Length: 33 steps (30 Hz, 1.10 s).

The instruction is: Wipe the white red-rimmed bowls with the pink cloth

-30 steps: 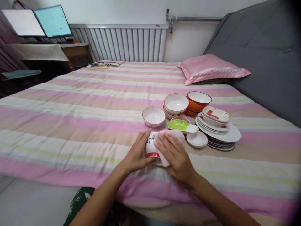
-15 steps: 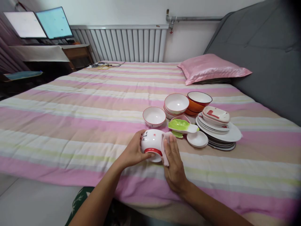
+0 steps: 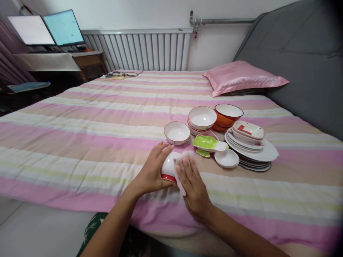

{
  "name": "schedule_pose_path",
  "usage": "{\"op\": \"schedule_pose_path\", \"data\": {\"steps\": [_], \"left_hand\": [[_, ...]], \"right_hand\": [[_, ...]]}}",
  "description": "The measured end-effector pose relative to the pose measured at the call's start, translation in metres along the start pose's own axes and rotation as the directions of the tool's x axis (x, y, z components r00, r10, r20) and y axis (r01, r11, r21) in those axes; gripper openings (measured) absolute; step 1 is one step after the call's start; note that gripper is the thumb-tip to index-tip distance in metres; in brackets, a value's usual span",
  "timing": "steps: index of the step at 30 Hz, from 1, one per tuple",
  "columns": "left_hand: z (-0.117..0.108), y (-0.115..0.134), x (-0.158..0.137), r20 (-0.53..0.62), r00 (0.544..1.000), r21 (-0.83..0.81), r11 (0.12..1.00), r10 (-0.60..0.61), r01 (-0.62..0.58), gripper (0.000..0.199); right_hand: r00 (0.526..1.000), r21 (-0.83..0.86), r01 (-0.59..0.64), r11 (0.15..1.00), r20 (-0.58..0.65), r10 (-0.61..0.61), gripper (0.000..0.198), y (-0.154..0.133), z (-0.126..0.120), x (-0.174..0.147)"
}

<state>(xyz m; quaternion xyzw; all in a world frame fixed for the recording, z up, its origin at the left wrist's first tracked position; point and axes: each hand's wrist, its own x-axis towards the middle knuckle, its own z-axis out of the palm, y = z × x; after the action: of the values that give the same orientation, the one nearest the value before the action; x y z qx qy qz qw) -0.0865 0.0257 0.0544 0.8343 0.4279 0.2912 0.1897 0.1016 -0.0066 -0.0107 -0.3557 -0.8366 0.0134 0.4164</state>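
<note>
The left hand [image 3: 150, 170] is gripping a round, shiny white china bowl [image 3: 168, 165] with a red ring. The right hand [image 3: 194, 189] is pressing a soft, pale pink cloth [image 3: 180, 159] on the bowl's three o'clock side; its thumb is hiding, so I cannot tell whether its grip is closed. The bowl is leaning near the six o'clock edge of the pink-striped bed [image 3: 85, 142]. A red-rimmed, round white china bowl [image 3: 177, 133] is sitting close by at twelve o'clock from it.
</note>
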Motion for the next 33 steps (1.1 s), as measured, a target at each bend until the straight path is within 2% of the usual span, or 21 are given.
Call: {"op": "schedule_pose_path", "data": {"steps": [2,6,12,16,18,21,24,26,29,31,33], "left_hand": [[-0.002,0.001,0.000,0.020,1.000,0.035,0.999,0.012,-0.013,0.094],[-0.006,0.003,0.002,0.033,0.999,-0.034,0.999,-0.028,0.029,0.085],[-0.010,-0.008,0.000,-0.074,0.991,-0.053,0.992,-0.116,0.112,0.093],[-0.006,-0.007,0.000,-0.163,0.971,-0.164,0.975,-0.174,0.148,0.092],[0.004,-0.002,0.002,-0.222,0.952,-0.267,0.952,-0.209,0.147,0.092],[0.031,0.006,0.003,-0.284,0.918,-0.468,0.875,-0.278,0.120,0.092],[0.061,0.010,0.004,-0.246,0.898,-0.577,0.800,-0.365,0.167,0.088],[0.074,0.010,0.003,-0.238,0.886,-0.585,0.787,-0.398,0.197,0.087],[0.075,0.010,0.003,-0.202,0.892,-0.558,0.796,-0.405,0.235,0.085],[0.068,0.011,0.004,-0.187,0.908,-0.489,0.838,-0.374,0.244,0.088],[0.059,0.013,0.004,-0.214,0.933,-0.365,0.910,-0.288,0.197,0.095]], "right_hand": [[0.999,-0.008,0.025,1.000,0.038,-0.025,0.066,0.000,-0.003,0.003],[0.999,-0.014,0.029,0.999,0.040,-0.029,0.065,0.001,-0.003,0.004],[0.997,0.087,-0.073,0.994,0.039,0.070,0.064,0.006,0.005,-0.003],[0.995,0.133,-0.099,0.986,0.032,0.095,0.063,0.004,-0.003,0.002],[0.997,0.112,-0.080,0.990,-0.012,0.082,0.064,0.002,-0.013,0.008],[0.996,0.061,-0.069,0.996,-0.048,0.072,0.064,0.001,-0.031,0.018],[0.995,0.012,-0.096,0.995,-0.022,0.096,0.059,0.005,-0.040,0.020],[0.994,-0.003,-0.113,0.994,-0.001,0.113,0.056,0.009,-0.039,0.018],[0.992,-0.001,-0.128,0.992,-0.006,0.128,0.055,0.015,-0.033,0.012],[0.992,0.001,-0.128,0.992,-0.015,0.128,0.056,0.015,-0.029,0.009],[0.994,-0.005,-0.108,0.994,-0.010,0.108,0.058,0.012,-0.027,0.009]]}}
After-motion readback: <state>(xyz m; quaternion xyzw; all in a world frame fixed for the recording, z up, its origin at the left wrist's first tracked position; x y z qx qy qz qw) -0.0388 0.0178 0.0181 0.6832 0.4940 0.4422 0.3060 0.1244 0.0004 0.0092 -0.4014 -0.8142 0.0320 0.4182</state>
